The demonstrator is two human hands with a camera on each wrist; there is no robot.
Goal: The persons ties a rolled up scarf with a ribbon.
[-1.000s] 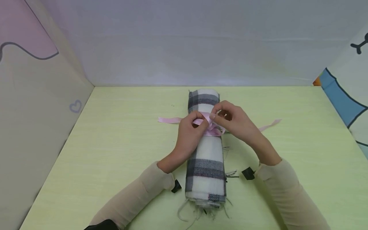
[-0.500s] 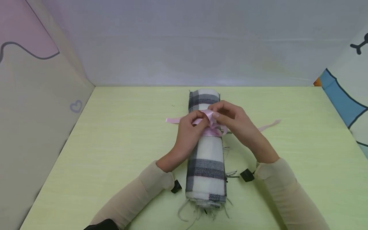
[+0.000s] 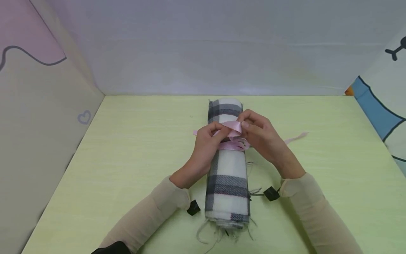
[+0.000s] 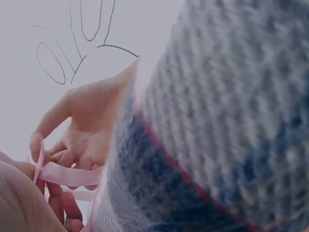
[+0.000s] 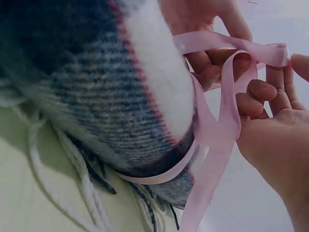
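A rolled plaid scarf (image 3: 226, 176) in white, grey and dark blue lies lengthwise on the green table (image 3: 127, 158), fringe toward me. A pink ribbon (image 3: 233, 128) is wrapped round its middle. My left hand (image 3: 210, 139) pinches a ribbon loop on top of the roll, and my right hand (image 3: 253, 132) pinches the same ribbon just to its right. The right wrist view shows the ribbon (image 5: 217, 121) circling the scarf (image 5: 96, 87) and looping up between the fingers of both hands. In the left wrist view the ribbon (image 4: 63, 175) runs across the fingers beside the scarf (image 4: 217, 125).
One ribbon tail (image 3: 296, 137) trails right across the table, and a short end (image 3: 196, 132) pokes out left. Walls close the table in at the back, left and right (image 3: 377, 109). Black wrist straps (image 3: 271, 193) hang by both sleeves.
The left ribbon tail has been drawn in toward the roll and is now much shorter. Both hands have lifted a ribbon loop slightly higher above the scarf.
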